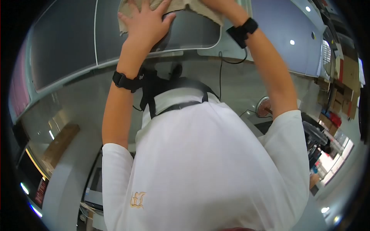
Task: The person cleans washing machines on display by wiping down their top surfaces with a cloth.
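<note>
My left hand (145, 26) lies with its fingers spread on a beige cloth (178, 4) at the top of the view. Under the cloth is a dark grey panel (194, 30) with a pale rim and a rounded corner. My right hand (220, 5) reaches to the cloth's right side, but the top edge of the view cuts it off and its fingers are hidden. Both wrists wear black straps, and a cable hangs near the right one.
More dark panel (63, 38) extends left, and a glossy bluish surface (285, 34) lies right. A round-based object (264, 106) stands on the floor. Cardboard boxes (339, 96) are stacked at right; a long brown box (61, 144) lies at lower left.
</note>
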`<state>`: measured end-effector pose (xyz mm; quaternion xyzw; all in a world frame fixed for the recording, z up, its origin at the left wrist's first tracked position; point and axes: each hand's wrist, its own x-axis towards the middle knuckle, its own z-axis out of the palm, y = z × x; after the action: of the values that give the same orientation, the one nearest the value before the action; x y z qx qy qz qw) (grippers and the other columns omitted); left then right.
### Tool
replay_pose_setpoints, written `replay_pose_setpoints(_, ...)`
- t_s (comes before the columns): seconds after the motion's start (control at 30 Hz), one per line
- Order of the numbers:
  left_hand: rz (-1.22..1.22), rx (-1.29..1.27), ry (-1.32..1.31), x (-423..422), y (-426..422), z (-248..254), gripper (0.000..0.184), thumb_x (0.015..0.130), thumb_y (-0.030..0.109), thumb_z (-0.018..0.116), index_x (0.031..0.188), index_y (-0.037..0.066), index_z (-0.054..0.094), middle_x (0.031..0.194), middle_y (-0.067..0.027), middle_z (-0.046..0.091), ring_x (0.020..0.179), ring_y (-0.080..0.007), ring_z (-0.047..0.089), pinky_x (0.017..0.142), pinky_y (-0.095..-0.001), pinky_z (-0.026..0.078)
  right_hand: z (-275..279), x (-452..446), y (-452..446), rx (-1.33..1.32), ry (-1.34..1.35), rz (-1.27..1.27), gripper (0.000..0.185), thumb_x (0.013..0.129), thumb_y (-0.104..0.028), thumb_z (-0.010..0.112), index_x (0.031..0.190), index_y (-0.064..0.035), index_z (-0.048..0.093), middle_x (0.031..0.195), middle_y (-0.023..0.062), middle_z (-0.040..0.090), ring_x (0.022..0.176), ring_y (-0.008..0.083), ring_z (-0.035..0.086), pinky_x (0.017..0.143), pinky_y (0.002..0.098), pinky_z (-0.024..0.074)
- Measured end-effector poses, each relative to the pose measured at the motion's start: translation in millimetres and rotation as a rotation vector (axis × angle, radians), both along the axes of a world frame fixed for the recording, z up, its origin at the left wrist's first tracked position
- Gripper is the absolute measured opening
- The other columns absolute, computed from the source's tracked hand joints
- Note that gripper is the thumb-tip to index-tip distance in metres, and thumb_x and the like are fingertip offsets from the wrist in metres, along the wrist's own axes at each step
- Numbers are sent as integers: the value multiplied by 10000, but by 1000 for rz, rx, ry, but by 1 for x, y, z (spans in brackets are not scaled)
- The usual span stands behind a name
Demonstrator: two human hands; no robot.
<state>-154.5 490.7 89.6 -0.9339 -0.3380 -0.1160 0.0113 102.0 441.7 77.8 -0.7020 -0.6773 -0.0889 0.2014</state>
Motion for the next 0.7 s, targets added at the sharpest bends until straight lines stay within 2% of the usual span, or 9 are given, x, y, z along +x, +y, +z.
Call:
replay_pose_setpoints(0.1,-6,-43,-54,-1,3,-8,561,1021,528,561,1564,455,437,1675,-221,314,1494,-600,255,1136,-773,249,12,-17,-20,32,104,-1,578,1019,-324,558,1522,-47,492,1557,277,463,1447,492,403,1199,525,342)
replay_pose_setpoints(0.13,-42,-47,-116,-3,-3,-9,546,1022,452,575,1556,412,470,1649,-233,354,1474,-593,301,1137,-753,270,18,-23,-35,36,166,11,566,1018,-299,554,1511,-27,498,1542,276,483,1432,486,428,1186,525,363)
replay_pose_setpoints(0.2,-70,-118,-101,-19,-24,-3,544,996,376,598,1532,321,520,1616,-245,390,1456,-571,335,1148,-725,283,-1,-39,-62,183,157,47,568,975,-365,641,1479,-119,544,1542,202,494,1455,431,425,1168,606,331)
replay_pose_setpoints(0.3,-85,-223,-99,-45,-65,21,543,960,254,624,1498,204,568,1585,-259,420,1423,-557,387,1145,-671,337,-5,-81,-110,66,106,-52,664,911,-407,711,1481,-119,529,1561,225,453,1448,442,428,1168,635,331)
replay_pose_setpoints(0.4,-42,-261,-41,-62,-97,34,517,962,218,622,1474,158,582,1568,-268,438,1403,-536,427,1141,-624,376,3,-116,-153,-11,189,-64,667,900,-397,721,1470,-105,536,1556,230,454,1442,446,430,1168,666,315)
replay_pose_setpoints(0.5,-61,-435,36,-78,-95,49,504,985,196,603,1483,125,566,1545,-270,467,1415,-504,437,1160,-521,391,21,-121,-174,-147,142,-63,676,896,-398,729,1470,-92,544,1551,242,457,1416,457,454,1167,694,290)
replay_pose_setpoints(0.53,-5,-632,19,-76,-83,61,505,987,196,605,1484,118,564,1544,-275,468,1429,-496,428,1164,-509,391,29,-116,-175,-198,95,-70,679,896,-400,731,1470,-88,547,1549,247,458,1404,463,465,1166,704,281)
replay_pose_setpoints(0.6,106,-1032,-10,-70,-55,86,507,989,196,610,1486,105,559,1541,-286,469,1457,-481,412,1172,-485,390,43,-100,-163,-182,215,-160,656,906,-402,726,1461,-92,562,1555,249,453,1369,481,492,1167,724,256)
replay_pose_setpoints(0.7,-7,-331,-139,-58,-59,48,542,1010,276,612,1536,181,523,1569,-297,428,1462,-527,376,1176,-566,361,20,-74,-123,-46,190,-232,616,927,-402,708,1455,-113,577,1571,242,443,1327,518,513,1171,709,275)
